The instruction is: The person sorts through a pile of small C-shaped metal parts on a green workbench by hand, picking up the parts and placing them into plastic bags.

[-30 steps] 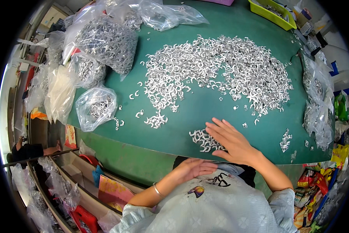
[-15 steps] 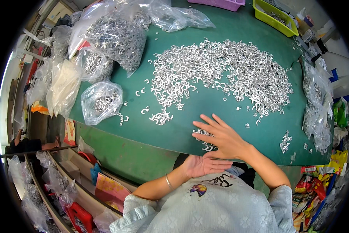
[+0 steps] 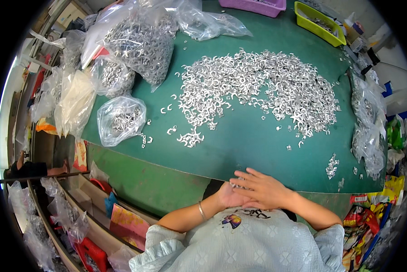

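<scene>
My left hand (image 3: 229, 197) is palm up just below the table's front edge, cupped under a few small silver crescent-shaped metal pieces (image 3: 239, 184). Laid over it, my right hand (image 3: 267, 190) has its fingers stretched out and partly hides the pieces and the left fingers. Beyond both hands, a wide heap of similar silver metal pieces (image 3: 303, 90) spreads across the green table (image 3: 239, 145). A small cluster of them (image 3: 191, 138) lies apart at the heap's near left.
An opened clear bag (image 3: 107, 132) with metal pieces stands on the left, beside larger filled bags (image 3: 140, 50). More bags (image 3: 366, 131) line the right edge. Purple (image 3: 257, 6) and yellow-green (image 3: 319, 30) bins stand at the back. A compartmented shelf (image 3: 76, 204) is at lower left.
My right hand has drawn back toward me, over the left palm. The small group of pieces under it has left the table and now shows between my hands.
</scene>
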Demonstrator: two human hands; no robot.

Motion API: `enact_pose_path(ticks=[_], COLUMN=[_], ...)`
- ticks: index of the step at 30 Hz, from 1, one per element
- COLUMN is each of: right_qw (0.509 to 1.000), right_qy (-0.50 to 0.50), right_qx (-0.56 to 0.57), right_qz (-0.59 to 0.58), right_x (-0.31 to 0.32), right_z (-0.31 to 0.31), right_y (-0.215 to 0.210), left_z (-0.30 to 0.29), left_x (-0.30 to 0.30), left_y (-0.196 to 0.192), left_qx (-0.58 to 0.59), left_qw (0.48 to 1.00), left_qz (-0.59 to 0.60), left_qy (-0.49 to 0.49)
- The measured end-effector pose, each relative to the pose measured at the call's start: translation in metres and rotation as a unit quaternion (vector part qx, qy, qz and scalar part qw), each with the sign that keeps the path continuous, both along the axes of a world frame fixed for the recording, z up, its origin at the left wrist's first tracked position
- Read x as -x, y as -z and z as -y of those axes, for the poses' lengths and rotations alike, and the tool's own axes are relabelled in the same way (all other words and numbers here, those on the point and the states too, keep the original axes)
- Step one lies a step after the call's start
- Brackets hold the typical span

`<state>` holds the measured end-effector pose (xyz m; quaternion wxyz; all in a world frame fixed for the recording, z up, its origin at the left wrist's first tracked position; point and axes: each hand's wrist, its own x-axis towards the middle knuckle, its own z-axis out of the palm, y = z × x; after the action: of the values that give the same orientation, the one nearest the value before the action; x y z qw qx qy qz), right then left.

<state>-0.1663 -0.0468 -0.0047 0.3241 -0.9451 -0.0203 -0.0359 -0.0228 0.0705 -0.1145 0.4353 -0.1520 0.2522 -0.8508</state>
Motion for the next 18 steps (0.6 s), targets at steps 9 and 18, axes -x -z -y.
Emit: enact_pose_path(ticks=[9, 18], right_qw=[0.979, 0.926], right_qy=[0.026, 0.219], right_qx=[-0.139, -0.208], right_qz=[0.145, 0.226], right_x=[0.011, 0.01], right_z=[-0.021, -0.01], right_y=[0.002, -0.015], left_z=[0.008, -0.005], left_x=[-0.004, -0.016], left_y=[0.007, -0.019], left_qx=[-0.004, -0.146], left_qw=[0.987, 0.917], left_qz=[0.124, 0.354], left_qy=[0.103, 0.114])
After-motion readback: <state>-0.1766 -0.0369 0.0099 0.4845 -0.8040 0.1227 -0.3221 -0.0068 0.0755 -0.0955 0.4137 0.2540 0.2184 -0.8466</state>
